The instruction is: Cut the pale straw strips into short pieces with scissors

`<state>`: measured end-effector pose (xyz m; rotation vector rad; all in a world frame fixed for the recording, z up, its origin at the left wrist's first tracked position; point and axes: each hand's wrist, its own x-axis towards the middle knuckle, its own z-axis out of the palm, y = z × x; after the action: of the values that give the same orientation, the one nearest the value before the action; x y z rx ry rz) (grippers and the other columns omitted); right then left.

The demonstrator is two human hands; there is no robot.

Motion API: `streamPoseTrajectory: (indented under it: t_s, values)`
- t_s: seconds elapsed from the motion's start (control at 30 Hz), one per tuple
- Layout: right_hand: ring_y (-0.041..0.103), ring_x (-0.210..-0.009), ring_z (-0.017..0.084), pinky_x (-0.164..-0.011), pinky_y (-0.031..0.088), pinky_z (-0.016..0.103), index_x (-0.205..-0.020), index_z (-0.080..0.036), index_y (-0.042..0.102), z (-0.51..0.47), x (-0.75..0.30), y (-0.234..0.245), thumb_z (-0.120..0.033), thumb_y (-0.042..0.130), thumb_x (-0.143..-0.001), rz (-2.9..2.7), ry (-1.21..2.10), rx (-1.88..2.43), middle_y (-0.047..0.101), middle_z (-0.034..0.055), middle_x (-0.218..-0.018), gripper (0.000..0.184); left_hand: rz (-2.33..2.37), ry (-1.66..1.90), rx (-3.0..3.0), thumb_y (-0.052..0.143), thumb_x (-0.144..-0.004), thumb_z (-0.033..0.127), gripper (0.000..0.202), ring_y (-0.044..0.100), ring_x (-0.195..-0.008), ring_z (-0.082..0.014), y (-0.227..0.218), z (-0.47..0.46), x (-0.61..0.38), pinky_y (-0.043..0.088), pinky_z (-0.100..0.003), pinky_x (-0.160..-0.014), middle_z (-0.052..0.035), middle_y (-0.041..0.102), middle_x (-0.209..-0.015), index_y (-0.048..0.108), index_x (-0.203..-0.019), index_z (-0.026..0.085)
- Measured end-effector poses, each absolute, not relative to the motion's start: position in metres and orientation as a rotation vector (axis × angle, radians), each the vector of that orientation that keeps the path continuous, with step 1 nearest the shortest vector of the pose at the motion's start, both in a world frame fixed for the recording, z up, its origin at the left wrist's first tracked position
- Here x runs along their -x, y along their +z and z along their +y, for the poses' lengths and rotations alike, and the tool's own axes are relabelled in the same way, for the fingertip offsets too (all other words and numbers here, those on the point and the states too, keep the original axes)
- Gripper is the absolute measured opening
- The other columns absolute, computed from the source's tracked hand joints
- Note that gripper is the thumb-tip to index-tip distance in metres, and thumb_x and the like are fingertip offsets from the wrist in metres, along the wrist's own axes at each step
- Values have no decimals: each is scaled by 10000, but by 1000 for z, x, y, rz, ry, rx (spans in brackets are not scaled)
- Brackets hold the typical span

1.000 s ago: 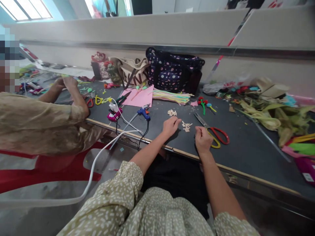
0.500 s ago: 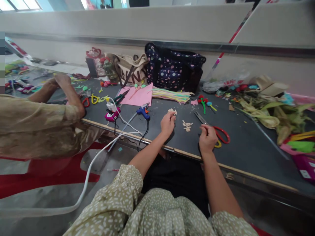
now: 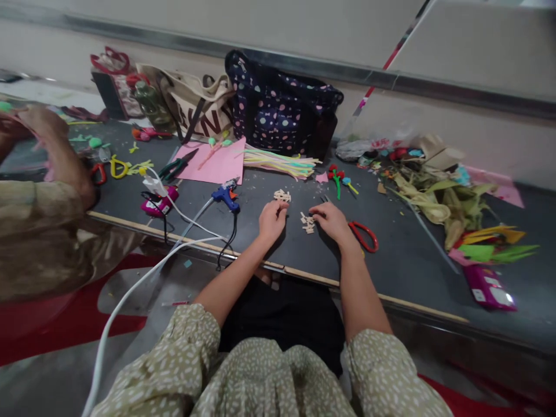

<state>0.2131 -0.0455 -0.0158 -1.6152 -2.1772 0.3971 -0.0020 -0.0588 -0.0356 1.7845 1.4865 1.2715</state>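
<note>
Two small heaps of short pale pieces lie on the dark table. My left hand (image 3: pixel 273 223) rests just below the left heap (image 3: pixel 282 196), fingers curled together; anything in its fingertips is too small to make out. At the right edge of the other heap (image 3: pixel 307 223), my right hand (image 3: pixel 332 221) has its thumb and fingers pinched close to the pieces. Whether it grips one is hidden. Partly under the right hand and wrist lie scissors with red handles (image 3: pixel 369 237).
A blue glue gun (image 3: pixel 226 197) with cables stands left of my hands. Behind are pink paper (image 3: pixel 217 165), pastel strips (image 3: pixel 282 162) and a dotted bag (image 3: pixel 282 110). Dry husks (image 3: pixel 434 202) and a purple box (image 3: pixel 489 288) lie right. A co-worker's arm (image 3: pixel 65 156) is at left.
My right hand has moved left from beside the scissors to the right heap. My left hand has drawn slightly back from the left heap. The view has shifted down and right.
</note>
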Motion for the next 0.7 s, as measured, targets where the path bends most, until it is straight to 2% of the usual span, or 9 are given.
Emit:
streamPoseTrajectory:
  t_s: [0.2,0.33,0.5,0.7]
  values:
    - [566,-937,186,-867,425,336,-854,-222,698,-49,-216,-26,-281,539,-831,-2122,470,1529,649,57,-924,171,1302,1201,-1782,543,-797,117,174,592,-789,-145,-19,-36,-14,472,-285,-762,-38,683,-920,676,-886,186]
    - [600,-869,166,-832,446,314,-851,-222,696,-51,-213,-21,-292,534,-821,-1931,636,1455,677,32,-894,179,1116,1146,-1709,565,-785,131,155,597,-747,-129,-12,-17,-24,478,-265,-703,-33,696,-864,682,-879,170]
    - [594,-705,134,-711,468,285,-875,-214,705,-53,-205,-17,-338,622,-763,-1557,879,1402,688,-4,-799,187,984,1057,-1396,589,-781,220,164,560,-577,-90,-24,-18,-26,429,-202,-490,-12,663,-747,664,-916,164]
    - [526,-581,82,-544,423,219,-944,-214,678,-54,-194,-21,-382,700,-701,-1133,1161,1285,627,-32,-720,295,880,936,-1212,649,-760,300,201,591,-575,-107,-28,-28,-28,461,-216,-500,-5,625,-658,633,-889,146]
